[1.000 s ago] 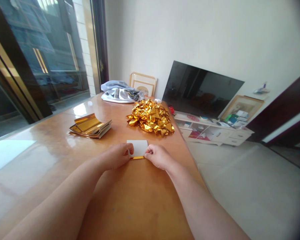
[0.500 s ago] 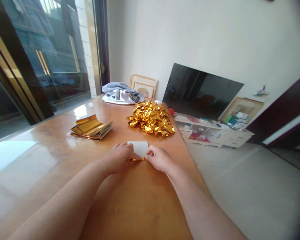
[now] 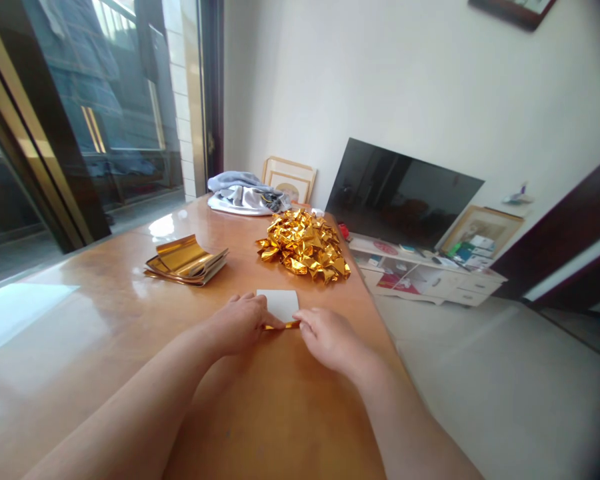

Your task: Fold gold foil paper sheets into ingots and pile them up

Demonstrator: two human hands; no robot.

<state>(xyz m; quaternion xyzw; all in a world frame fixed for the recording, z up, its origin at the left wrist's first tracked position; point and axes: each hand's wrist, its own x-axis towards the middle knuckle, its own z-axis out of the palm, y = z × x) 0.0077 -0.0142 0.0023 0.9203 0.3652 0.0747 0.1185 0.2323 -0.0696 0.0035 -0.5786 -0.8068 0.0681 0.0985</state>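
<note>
Paper [image 3: 282,305] is pressed to the table [image 3: 260,413] by the outstretched forefinger of the left hand [image 3: 243,323] and the bunched fingers of the right hand [image 3: 329,337], any pinch by either unclear, apparently to keep its gold edge [image 3: 291,325] flat, with foil pieces [image 3: 305,245] heaped beyond the fingertips, seemingly out of the way.

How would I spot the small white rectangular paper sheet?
On the glossy brown table, find the shiny gold foil heap. Just nearer the camera, the left hand and right hand touch the sheet. Unlike the heap, it shows a flat white face and gold near edge.
</note>
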